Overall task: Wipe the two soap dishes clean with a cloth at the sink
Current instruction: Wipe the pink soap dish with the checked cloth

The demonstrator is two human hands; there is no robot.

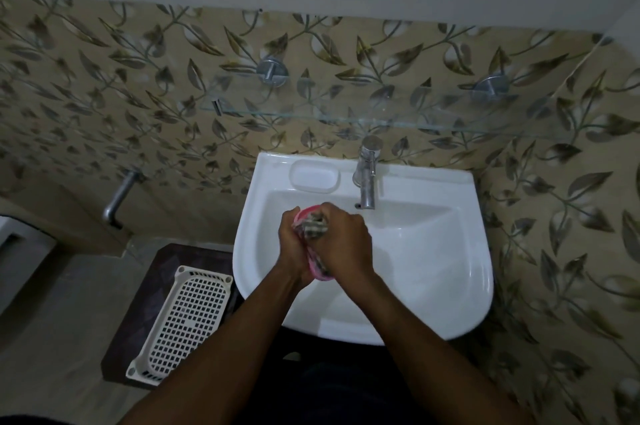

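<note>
Our two forearms reach in from the near edge of the sink and meet over the middle of the bowl. The left hand has its fingers curled round the pink soap dish, holding it on edge above the basin. The right hand grips the checked cloth, bunched and pressed into the dish's hollow. The second dish, the white soap dish, sits on the sink's back left corner, just left of the tap, and we see no soap in it. The pink dish is mostly hidden by our hands, so we cannot tell what is left inside. We judge the main risk to be the dish slipping out sideways if it is wet and we rub hard, so that it drops against the porcelain. A wide elbow swing could also knock the white dish off its ledge. The bowl holds no standing water that we can make out. On the floor to the left, a white basket lies on a dark mat and shows only its own grid.
</note>
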